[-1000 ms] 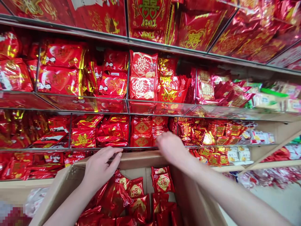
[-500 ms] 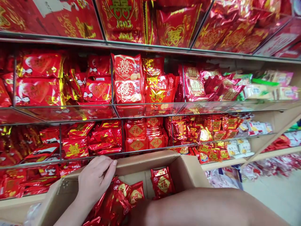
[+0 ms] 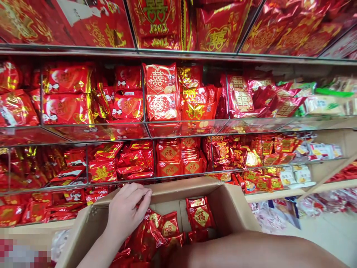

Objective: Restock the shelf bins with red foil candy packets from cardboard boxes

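Note:
My left hand (image 3: pixel 128 206) is closed over the far edge of an open cardboard box (image 3: pixel 237 204), its fingers curled on the rim. Inside lie several small red snack packets (image 3: pixel 152 229) with gold markings, loosely heaped below that hand. Farther right in the box, another red packet (image 3: pixel 200 216) with a gold diamond leans near the far wall. My right forearm crosses low over the box from the right; the hand itself is out of sight past the bottom edge.
Glass-fronted shelves (image 3: pixel 192 128) rise behind the box, divided into compartments of red and gold packets. Matching diamond-marked packets (image 3: pixel 170 160) stand stacked just beyond the box. White packets (image 3: pixel 295 175) sit at lower right, bagged goods (image 3: pixel 273 217) below, then pale floor (image 3: pixel 323 219).
The shelves, the box and my left hand have shifted right in view. A bit more of the packets shows in the box. My left hand keeps its hold on the rim.

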